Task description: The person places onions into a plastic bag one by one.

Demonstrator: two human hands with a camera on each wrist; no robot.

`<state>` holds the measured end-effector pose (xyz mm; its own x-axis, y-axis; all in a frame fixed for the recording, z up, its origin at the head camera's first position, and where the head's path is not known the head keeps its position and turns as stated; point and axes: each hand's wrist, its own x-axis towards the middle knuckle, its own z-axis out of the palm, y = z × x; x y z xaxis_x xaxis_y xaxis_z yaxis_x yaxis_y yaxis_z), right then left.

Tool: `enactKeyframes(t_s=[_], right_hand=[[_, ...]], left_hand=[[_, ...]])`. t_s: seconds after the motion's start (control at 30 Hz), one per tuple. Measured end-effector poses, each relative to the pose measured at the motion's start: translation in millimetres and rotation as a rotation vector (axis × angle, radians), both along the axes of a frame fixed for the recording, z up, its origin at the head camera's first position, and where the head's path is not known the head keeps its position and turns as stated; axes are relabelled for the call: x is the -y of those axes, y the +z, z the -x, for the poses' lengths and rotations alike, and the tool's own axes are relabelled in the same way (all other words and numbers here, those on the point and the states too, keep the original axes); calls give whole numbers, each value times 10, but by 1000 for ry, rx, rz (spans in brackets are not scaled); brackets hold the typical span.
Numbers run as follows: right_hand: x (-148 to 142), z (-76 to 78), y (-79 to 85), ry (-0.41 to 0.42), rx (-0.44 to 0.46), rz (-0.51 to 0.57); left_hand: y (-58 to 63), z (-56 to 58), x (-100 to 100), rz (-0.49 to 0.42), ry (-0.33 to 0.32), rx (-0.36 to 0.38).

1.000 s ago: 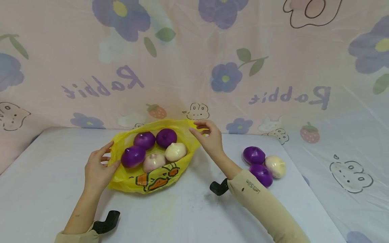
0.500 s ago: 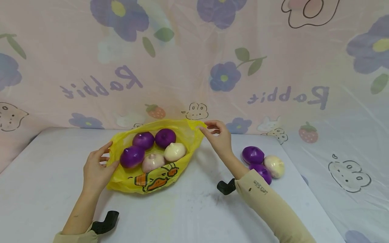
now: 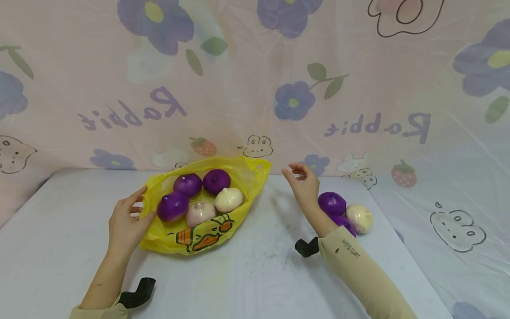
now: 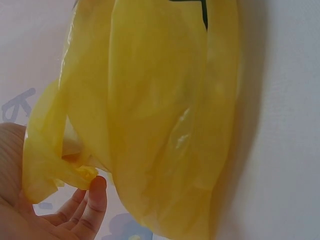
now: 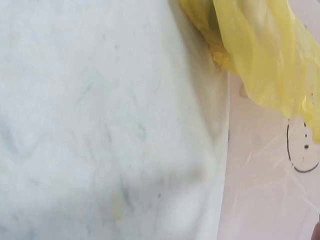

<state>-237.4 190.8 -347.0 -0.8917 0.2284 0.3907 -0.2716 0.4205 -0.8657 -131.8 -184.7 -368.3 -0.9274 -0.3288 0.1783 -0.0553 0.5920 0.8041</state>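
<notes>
A yellow plastic bag [image 3: 213,235] with a duck face printed on it lies mouth-up on the table. Inside are three purple onions [image 3: 173,206] and two pale ones [image 3: 229,200]. My left hand [image 3: 128,221] grips the bag's left edge between thumb and fingers; the left wrist view shows the fingertips [image 4: 97,192] at the bunched handle. To the right of the bag, my right hand [image 3: 306,188] is raised over the table with loosely bent fingers and nothing in them. Close beyond it sit two purple onions [image 3: 332,203] and a pale onion [image 3: 359,218], one purple partly hidden by the forearm.
The white table [image 3: 247,279] ends at a printed cloth backdrop [image 3: 239,97] behind the bag. The cloth also hangs down past the table's right edge. A black camera mount [image 3: 139,292] sticks out from the left wrist, another [image 3: 307,248] from the right.
My right hand has let go of the bag's right handle and moved right, toward the loose onions. The handle stays standing up. My left hand keeps its hold on the left edge.
</notes>
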Motion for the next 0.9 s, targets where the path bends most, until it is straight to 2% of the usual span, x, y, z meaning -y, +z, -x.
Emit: enactKeyframes(t_s=[0.23,0.57,0.9], right_hand=[[-162,-14,-23,-78,24,47],[-359,-30,-85,-121,54,95],[-516,-72,-165,-142,84,51]], left_hand=[[-6,3,-2,-6,2,9],[-5,12,-1,-3,-5,-6],[-15,12,-8,18,2,-9]])
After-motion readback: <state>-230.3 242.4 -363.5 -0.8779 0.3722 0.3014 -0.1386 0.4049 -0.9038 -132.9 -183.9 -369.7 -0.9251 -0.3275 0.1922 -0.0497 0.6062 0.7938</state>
